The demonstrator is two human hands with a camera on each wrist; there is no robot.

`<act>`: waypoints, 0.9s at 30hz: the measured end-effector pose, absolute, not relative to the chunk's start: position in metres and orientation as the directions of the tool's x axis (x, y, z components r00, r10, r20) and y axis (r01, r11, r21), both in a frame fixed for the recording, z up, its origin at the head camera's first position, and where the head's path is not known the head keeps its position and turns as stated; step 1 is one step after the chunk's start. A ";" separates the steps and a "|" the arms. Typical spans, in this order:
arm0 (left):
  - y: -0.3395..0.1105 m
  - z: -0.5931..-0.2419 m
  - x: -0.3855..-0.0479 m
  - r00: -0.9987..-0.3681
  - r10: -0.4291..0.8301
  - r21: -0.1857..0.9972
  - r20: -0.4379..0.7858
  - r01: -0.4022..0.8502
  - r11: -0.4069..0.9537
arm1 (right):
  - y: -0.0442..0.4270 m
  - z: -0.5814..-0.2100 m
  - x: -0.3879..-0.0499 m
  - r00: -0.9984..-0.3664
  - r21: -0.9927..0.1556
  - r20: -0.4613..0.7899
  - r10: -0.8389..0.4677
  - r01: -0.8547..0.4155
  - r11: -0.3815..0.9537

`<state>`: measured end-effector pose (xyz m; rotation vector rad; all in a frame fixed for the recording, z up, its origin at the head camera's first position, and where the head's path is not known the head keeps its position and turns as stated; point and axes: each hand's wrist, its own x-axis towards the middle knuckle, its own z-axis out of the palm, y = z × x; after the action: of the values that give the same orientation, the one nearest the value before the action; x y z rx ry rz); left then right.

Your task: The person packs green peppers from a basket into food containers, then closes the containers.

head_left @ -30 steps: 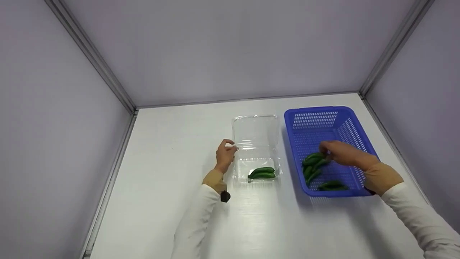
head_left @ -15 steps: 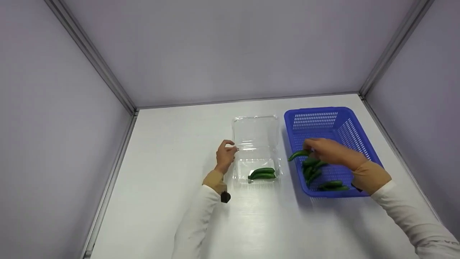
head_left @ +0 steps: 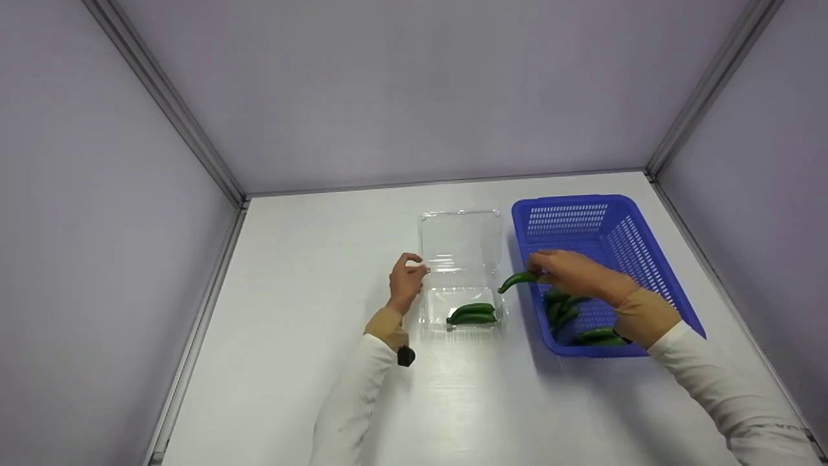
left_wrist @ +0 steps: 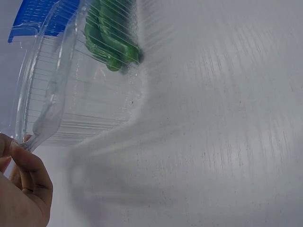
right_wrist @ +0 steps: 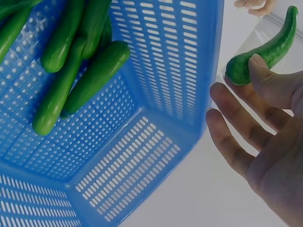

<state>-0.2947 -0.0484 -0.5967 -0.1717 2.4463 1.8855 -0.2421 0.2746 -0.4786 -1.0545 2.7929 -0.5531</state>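
Observation:
My left hand pinches the left edge of an open clear plastic box near its hinge; in the left wrist view the thumb and a finger hold the rim. Two green peppers lie side by side in the box's near half. My right hand pinches one curved green pepper over the left rim of the blue basket, its free end pointing toward the box. The right wrist view shows thumb and fingers on that pepper.
Several more green peppers lie inside the basket, which stands just right of the box. White table surface extends left of and in front of the box. Grey panels enclose the table at the back and both sides.
My right hand has lifted a pepper from the pile in the basket and moved left with it to the basket's rim. The left hand has stayed on the box edge.

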 end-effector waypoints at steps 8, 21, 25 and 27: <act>-0.047 -0.597 -0.295 -0.995 -0.055 0.965 -0.088 -0.099 0.243 | 0.260 -0.484 -0.247 -0.742 -0.383 0.025 -0.670 -0.626 0.680; -0.046 -0.597 -0.296 -0.994 -0.056 0.968 -0.089 -0.100 0.230 | 0.235 -0.494 -0.258 -0.737 -0.375 -0.012 -0.676 -0.624 0.686; -0.046 -0.598 -0.297 -0.994 -0.057 0.967 -0.093 -0.104 0.232 | 0.228 -0.498 -0.261 -0.726 -0.374 -0.015 -0.688 -0.634 0.677; -0.046 -0.598 -0.297 -0.993 -0.060 0.966 -0.099 -0.111 0.235 | 0.224 -0.501 -0.262 -0.716 -0.377 -0.009 -0.698 -0.644 0.666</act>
<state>-0.2967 -0.0462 -0.5978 -0.1684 2.4360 1.9104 -0.2617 0.2244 -0.5006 -1.1052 2.7258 -0.5288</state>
